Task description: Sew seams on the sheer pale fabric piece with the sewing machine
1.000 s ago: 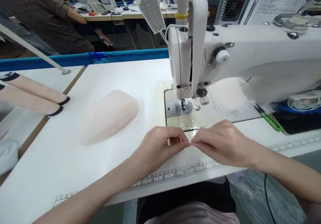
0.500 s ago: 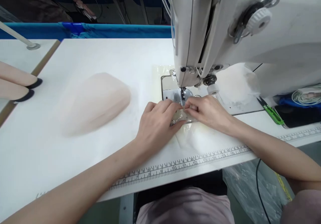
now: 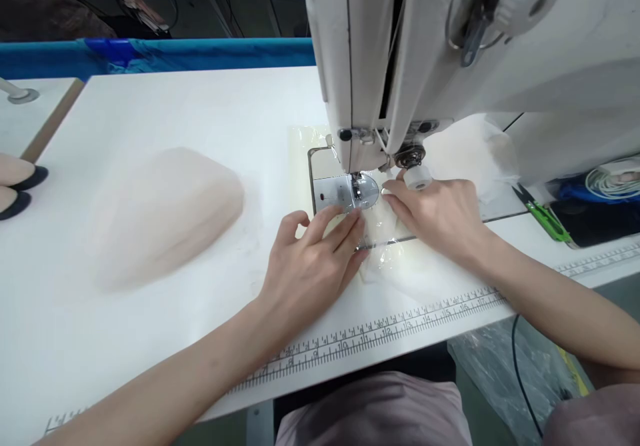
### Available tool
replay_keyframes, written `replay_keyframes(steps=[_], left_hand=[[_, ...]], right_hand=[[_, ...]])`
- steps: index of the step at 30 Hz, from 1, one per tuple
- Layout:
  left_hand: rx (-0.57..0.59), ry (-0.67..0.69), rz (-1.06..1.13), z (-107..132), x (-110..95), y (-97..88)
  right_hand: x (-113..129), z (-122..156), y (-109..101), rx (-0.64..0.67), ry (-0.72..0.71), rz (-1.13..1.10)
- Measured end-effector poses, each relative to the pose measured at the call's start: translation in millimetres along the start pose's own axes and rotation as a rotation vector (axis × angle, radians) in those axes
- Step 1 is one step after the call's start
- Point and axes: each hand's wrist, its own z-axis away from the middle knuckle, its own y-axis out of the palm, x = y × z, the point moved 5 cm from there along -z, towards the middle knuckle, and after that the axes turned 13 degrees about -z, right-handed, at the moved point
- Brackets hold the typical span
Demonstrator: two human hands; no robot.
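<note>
My left hand [image 3: 317,253] rests on the sewing machine bed just in front of the metal needle plate [image 3: 333,191]. Its fingers are bent and partly spread, with the tips on the surface and no held thing showing. To the right of the presser foot [image 3: 357,186], my right hand [image 3: 443,213] has thumb and index finger close together. Whatever lies between them is too small or hidden to make out. Above both hands stands the white sewing machine head [image 3: 370,66]. Clear glossy tape [image 3: 390,256] covers the bed's front edge.
A sheer beige fabric piece [image 3: 175,219] lies on the left of the white table. Pale fabric [image 3: 465,153] sits under the machine arm. Green thread snips [image 3: 545,216] lie beside a dark phone-like slab [image 3: 595,223]. A printed ruler [image 3: 370,336] runs along the front edge.
My hands have moved apart: the right went rightward and up beside the presser foot, while the left's fingers spread on the bed. The view has shifted slightly to the right.
</note>
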Motion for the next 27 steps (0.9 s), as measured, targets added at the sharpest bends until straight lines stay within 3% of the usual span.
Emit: replay_keyframes(steps=[3,6,16,27], left_hand=[[0.012,-0.015,-0.014,-2.5,1.8,4.9],[0.022,-0.015,-0.032,-2.1,1.3,5.9],[0.053,-0.016,-0.070,-3.3,1.4,5.5],[0.075,-0.048,-0.047,-6.8,0.6,10.8]], right_hand=[[15.1,6.1,1.1,0.018,-0.101,-0.068],[23.1,8.2,8.4,0.057,-0.110,-0.104],[17.5,2.5,17.2,0.108,-0.093,-0.061],[15.9,-0.7,16.9,0.072,-0.086,-0.044]])
